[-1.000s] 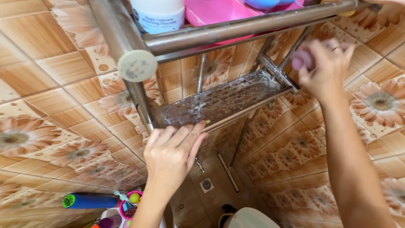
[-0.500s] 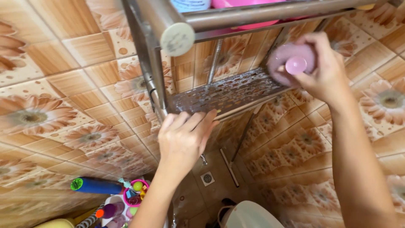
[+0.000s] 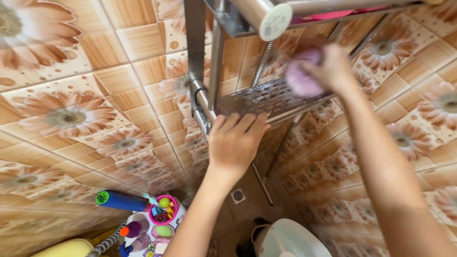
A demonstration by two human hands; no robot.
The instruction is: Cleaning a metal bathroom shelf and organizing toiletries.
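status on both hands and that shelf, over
Left hand flat on perforated metal shelf front edge. Right hand gripping purple scrubber on shelf. Nothing in the way.

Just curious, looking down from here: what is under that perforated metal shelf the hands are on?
Below the shelf are a tiled floor with a small square drain and a pale round lid. The left hand and right arm hide part of the floor.

Walls: brown flower-patterned tiles | below me: blue tube, pink bowl of small toys, yellow container | floor drain lay beside a white bucket
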